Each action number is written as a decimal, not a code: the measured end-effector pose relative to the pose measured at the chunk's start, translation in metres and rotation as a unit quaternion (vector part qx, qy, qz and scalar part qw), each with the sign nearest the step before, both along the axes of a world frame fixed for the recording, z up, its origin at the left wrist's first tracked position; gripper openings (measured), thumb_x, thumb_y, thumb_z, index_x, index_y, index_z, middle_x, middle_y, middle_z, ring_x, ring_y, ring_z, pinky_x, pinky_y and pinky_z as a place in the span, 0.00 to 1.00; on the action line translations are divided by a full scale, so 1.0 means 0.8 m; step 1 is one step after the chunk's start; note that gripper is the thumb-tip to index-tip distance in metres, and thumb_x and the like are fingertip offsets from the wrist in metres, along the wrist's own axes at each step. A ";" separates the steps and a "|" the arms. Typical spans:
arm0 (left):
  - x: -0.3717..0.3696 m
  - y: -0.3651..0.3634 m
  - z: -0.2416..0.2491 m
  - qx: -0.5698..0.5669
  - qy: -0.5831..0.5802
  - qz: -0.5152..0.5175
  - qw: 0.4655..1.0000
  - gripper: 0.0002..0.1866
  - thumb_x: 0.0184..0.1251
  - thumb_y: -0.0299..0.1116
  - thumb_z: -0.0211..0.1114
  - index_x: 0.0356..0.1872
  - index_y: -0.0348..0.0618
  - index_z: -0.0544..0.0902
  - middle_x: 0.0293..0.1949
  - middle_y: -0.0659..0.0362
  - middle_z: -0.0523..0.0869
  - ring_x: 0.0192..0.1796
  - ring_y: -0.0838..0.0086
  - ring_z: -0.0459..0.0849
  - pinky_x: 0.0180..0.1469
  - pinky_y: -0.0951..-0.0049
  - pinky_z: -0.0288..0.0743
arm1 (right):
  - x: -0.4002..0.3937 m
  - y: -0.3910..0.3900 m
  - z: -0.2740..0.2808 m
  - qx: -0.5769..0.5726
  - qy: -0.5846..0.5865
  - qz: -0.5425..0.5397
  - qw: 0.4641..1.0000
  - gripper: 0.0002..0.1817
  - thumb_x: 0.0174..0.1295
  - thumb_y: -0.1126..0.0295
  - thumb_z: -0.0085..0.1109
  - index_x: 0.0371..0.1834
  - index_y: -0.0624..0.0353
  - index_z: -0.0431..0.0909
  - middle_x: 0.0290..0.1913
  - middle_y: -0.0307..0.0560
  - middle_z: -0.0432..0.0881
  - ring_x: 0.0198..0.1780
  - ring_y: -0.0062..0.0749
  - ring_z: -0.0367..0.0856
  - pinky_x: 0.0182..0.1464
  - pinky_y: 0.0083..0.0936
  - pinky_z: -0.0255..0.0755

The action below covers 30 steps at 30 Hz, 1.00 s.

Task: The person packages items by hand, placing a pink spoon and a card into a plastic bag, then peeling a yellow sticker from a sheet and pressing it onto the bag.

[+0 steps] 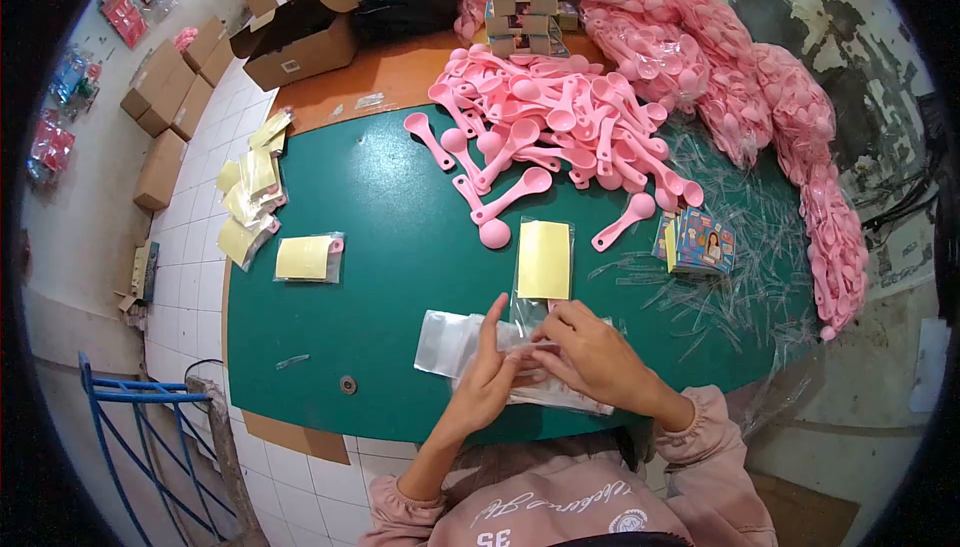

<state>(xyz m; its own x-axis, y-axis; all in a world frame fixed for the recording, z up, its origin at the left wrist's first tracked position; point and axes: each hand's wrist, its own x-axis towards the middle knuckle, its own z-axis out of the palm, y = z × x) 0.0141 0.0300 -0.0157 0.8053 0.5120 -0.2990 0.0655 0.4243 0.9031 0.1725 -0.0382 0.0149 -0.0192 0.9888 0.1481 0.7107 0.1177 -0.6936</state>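
Observation:
A clear plastic bag (528,315) with a yellow card (544,260) in it lies in front of me; a bit of pink shows at the card's lower edge, by my fingers. My right hand (598,359) is closed, its fingertips pinching the bag's near end. From the other side my left hand (484,385) meets it, index finger pointing up and the thumb side pressed at the plastic. Under both hands is a stack of flat clear bags (445,344). What exactly lies between the fingertips is partly hidden.
Pink measuring spoons (540,117) are heaped at the back, near bagged spoons (640,42). Picture cards (702,244) and clear plastic strips (740,297) lie right. One filled bag (308,259) and a pile of others (250,187) sit left. A metal washer-like disc (348,385) is near the front.

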 end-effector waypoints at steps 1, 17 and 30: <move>0.000 0.001 -0.003 0.075 0.000 -0.011 0.997 0.32 0.70 0.27 0.39 0.70 0.55 0.35 0.52 0.47 0.72 0.52 0.67 0.77 0.55 0.71 0.70 | -0.003 0.002 0.000 -0.007 0.031 -0.010 0.999 0.11 0.53 0.70 0.60 0.37 0.62 0.74 0.37 0.50 0.70 0.42 0.44 0.72 0.42 0.33 0.70; 0.010 0.006 0.012 0.138 -0.018 -0.031 0.990 0.30 0.66 0.27 0.40 0.70 0.43 0.46 0.48 0.46 0.76 0.37 0.71 0.76 0.43 0.76 0.67 | -0.002 -0.009 0.017 0.063 -0.129 0.093 0.985 0.11 0.45 0.71 0.61 0.28 0.61 0.68 0.31 0.48 0.67 0.36 0.42 0.69 0.38 0.34 0.63; 0.003 0.005 0.017 -0.133 -0.025 -0.058 0.989 0.20 0.65 0.19 0.34 0.57 0.33 0.65 0.50 0.43 0.76 0.54 0.60 0.78 0.56 0.69 0.73 | 0.265 -0.059 0.076 0.008 -0.157 -0.267 0.951 0.04 0.54 0.74 0.50 0.32 0.61 0.71 0.34 0.43 0.73 0.37 0.32 0.71 0.41 0.28 0.66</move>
